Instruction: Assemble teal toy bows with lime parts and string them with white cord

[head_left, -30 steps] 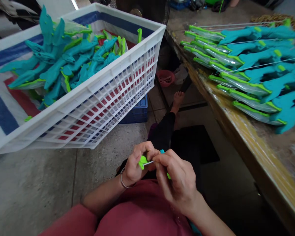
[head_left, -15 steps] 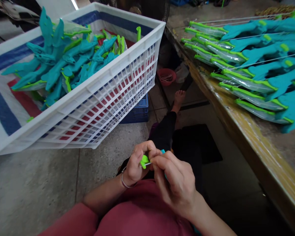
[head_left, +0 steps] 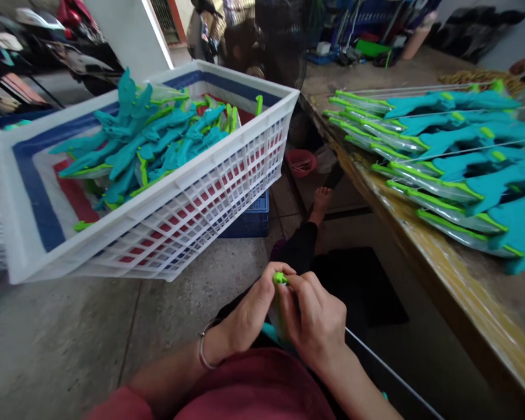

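In my lap, my left hand (head_left: pixel 257 304) is closed around a teal-and-green plastic piece (head_left: pixel 280 278), whose bright green end shows between the fingertips. My right hand (head_left: pixel 315 312) pinches that same green end from the other side. Below the fingers some clear and teal plastic is visible, but most of the piece is hidden by the hands. A thin white cord (head_left: pixel 389 368) runs from beneath my right wrist toward the lower right. Whether the cord is tied to the piece I cannot tell.
A white plastic basket (head_left: pixel 227 153) at left holds a heap of teal-and-green pieces (head_left: pixel 157 134). To the right, similar pieces (head_left: pixel 455 143) lie in a row on a worn table (head_left: pixel 413 230), strung with white cord. A blue crate (head_left: pixel 249 221) and red bowl (head_left: pixel 301 163) sit beyond my knees.
The view has tilted up, showing more background. My hands have drawn closer together on the green end, now turned upward. The white cord beside my right arm has come into sight.
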Demonstrator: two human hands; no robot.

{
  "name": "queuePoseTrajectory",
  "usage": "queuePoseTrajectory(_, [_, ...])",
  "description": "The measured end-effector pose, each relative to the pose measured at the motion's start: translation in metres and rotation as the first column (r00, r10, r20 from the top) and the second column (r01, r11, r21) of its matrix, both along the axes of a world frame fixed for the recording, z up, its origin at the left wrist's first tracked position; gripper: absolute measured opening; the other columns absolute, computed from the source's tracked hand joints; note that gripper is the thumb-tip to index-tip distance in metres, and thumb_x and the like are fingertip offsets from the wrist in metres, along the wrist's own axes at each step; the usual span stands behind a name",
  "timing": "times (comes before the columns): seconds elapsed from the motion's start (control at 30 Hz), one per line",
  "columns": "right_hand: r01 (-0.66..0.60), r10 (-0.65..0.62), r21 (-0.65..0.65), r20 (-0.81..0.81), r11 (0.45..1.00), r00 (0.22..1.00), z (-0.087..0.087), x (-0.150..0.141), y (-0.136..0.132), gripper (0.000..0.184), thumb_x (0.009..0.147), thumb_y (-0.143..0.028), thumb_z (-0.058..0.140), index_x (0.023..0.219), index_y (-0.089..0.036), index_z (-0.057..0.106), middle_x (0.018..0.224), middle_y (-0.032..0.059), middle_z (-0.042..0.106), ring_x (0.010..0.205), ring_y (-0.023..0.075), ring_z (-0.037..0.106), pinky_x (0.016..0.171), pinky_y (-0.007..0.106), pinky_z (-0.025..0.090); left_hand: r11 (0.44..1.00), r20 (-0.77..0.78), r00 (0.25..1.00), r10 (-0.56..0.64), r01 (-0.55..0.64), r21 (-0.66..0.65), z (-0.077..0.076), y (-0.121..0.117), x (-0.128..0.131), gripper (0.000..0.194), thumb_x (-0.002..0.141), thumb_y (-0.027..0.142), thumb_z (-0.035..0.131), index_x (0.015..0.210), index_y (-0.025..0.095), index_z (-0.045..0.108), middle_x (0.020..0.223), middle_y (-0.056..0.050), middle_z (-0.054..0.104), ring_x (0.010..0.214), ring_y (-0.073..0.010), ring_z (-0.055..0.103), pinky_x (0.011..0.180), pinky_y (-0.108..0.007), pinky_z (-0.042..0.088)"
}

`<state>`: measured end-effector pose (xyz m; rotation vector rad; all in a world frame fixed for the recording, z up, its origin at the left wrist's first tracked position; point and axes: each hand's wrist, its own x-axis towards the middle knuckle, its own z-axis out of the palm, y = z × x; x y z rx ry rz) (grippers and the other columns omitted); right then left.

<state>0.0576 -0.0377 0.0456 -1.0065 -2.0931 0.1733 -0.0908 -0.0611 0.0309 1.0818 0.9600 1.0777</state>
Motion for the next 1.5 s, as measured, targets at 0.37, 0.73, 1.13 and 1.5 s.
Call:
queuePoseTrajectory(0.37, [0.025, -0.017, 0.278, -0.030, 0.960, 0.999, 0.025, 0.015, 0.023, 0.014, 0.098, -0.007, 0.054, 0.108, -0.014, 0.061, 0.084, 0.0079, 0.066, 0.071, 0.0182, 0.062, 0.062, 0.030, 0.050, 0.981, -0.172, 0.966, 0.192, -0.188, 0.037, -0.005, 0.019, 0.011, 0.041, 0.107, 0.049, 0.040, 0.135, 0.023, 0.053, 0.086, -0.002, 0.066, 0.073, -0.0171, 0.064, 0.071, -0.030, 0.051])
queuePoseTrajectory(0.73, [0.083, -0.152, -0.202, -0.359, 0.976, 0.921, 0.015, 0.019, 0.025, 0.015, 0.102, -0.012, 0.054, 0.092, -0.020, 0.062, 0.079, -0.0006, 0.058, 0.067, 0.0115, 0.057, 0.061, 0.024, 0.046, 0.987, -0.011, 0.987, 0.159, -0.159, 0.013, -0.012, 0.016, 0.002, 0.027, 0.100, 0.041, 0.061, 0.086, 0.018, 0.058, 0.067, 0.003, 0.061, 0.046, -0.0086, 0.053, 0.050, -0.022, 0.038])
queuePoseTrajectory(1.13, [-0.155, 0.034, -0.280, -0.393, 0.947, 0.919, -0.005, 0.003, 0.002, 0.012, 0.100, -0.013, 0.060, 0.104, -0.021, 0.067, 0.102, 0.0063, 0.065, 0.092, 0.0174, 0.066, 0.077, 0.029, 0.057, 0.986, 0.063, 0.987, 0.151, -0.145, -0.087, -0.009, 0.010, 0.004, 0.022, 0.098, 0.039, 0.065, 0.090, 0.019, 0.063, 0.063, 0.005, 0.057, 0.048, -0.0090, 0.054, 0.047, -0.020, 0.042])
queuePoseTrajectory(1.5, [-0.122, -0.197, -0.515, -0.522, 0.849, 0.830, -0.019, -0.003, -0.003, 0.021, 0.100, -0.024, 0.064, 0.079, -0.019, 0.061, 0.070, -0.0025, 0.062, 0.061, 0.0110, 0.059, 0.056, 0.022, 0.047, 0.990, 0.221, 0.967, 0.126, -0.107, -0.097, -0.013, 0.007, 0.005, 0.021, 0.100, 0.035, 0.063, 0.088, 0.017, 0.062, 0.076, 0.003, 0.059, 0.051, -0.0066, 0.058, 0.050, -0.019, 0.047])
